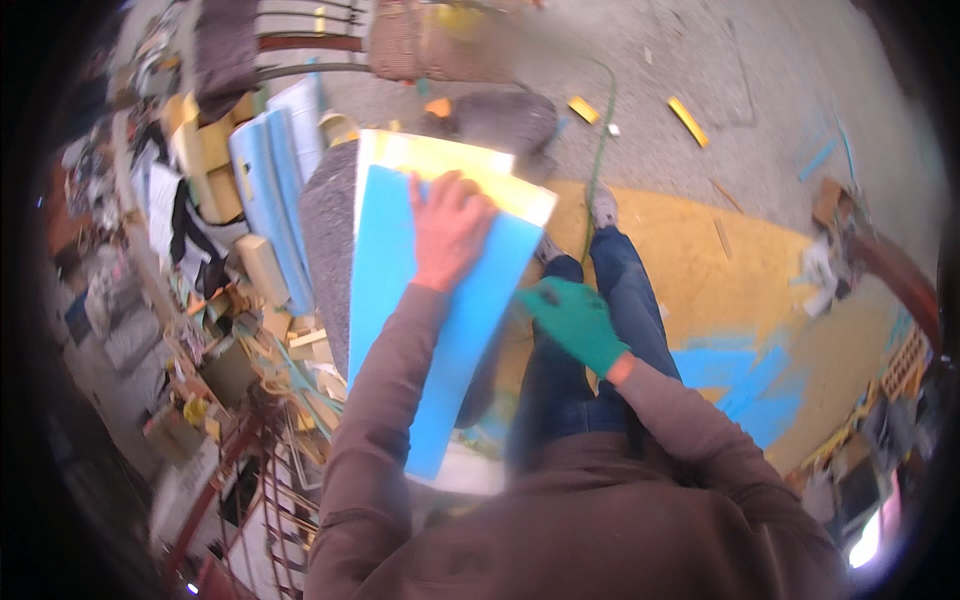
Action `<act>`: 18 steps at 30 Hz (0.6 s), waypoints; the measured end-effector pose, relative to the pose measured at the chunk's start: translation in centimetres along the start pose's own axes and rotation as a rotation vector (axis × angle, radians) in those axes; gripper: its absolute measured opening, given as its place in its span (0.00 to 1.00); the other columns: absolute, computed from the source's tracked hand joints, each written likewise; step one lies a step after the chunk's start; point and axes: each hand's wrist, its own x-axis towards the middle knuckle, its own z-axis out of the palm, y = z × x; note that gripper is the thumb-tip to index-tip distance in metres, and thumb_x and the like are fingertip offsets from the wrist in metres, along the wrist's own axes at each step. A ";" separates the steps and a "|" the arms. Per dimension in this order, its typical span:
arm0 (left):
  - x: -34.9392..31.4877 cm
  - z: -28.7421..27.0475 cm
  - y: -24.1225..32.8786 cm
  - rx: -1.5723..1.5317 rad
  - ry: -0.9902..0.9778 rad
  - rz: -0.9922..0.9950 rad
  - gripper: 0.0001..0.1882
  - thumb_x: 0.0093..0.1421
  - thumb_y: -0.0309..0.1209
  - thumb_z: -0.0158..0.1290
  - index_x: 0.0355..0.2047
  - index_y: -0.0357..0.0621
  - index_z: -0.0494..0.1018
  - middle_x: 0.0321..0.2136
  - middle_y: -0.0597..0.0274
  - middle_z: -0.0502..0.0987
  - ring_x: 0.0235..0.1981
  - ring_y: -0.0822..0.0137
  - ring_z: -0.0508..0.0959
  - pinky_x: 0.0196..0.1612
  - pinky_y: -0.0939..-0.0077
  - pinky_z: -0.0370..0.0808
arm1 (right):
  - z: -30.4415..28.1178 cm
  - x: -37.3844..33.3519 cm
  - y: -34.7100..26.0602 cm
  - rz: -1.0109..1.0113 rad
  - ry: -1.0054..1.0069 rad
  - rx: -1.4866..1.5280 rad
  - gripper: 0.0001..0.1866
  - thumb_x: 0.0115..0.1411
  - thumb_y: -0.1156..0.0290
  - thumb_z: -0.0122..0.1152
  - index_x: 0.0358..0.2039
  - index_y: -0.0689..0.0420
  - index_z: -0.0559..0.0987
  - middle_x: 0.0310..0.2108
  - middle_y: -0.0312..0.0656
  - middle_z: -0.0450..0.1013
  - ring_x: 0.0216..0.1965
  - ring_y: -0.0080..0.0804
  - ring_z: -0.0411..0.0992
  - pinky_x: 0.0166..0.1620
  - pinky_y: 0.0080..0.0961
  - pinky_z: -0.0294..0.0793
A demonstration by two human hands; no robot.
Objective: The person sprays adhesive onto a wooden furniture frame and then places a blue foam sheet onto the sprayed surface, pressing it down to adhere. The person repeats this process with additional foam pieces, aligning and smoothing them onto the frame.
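A flat blue sheet (450,300) lies over a cream-yellow foam sheet (430,150), which sticks out past its far edge. Bare, my left hand (452,225) rests on the blue sheet near that edge, palm down with the fingers laid out over it. My right hand (577,325) wears a green glove and hovers beside the sheets' right edge, above my legs. Its fingers are curled together and partly blurred; whatever they hold, if anything, cannot be made out. Dark grey padding (325,220) shows under the sheets' left side.
Light blue foam pieces (270,190) and cream offcuts (212,170) pile up on the left. A brown board (720,255) with blue smears covers the floor at right. Yellow scraps (688,122) and a green hose (604,130) lie beyond. A metal-framed seat (310,42) stands at the far left.
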 end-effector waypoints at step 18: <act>-20.1 -5.4 16.5 -0.425 0.564 -1.028 0.18 0.76 0.32 0.59 0.63 0.41 0.80 0.68 0.45 0.78 0.76 0.40 0.69 0.81 0.40 0.59 | -5.4 9.8 1.0 -0.445 -0.129 -0.350 0.38 0.80 0.65 0.66 0.83 0.62 0.63 0.72 0.60 0.75 0.69 0.48 0.77 0.68 0.41 0.75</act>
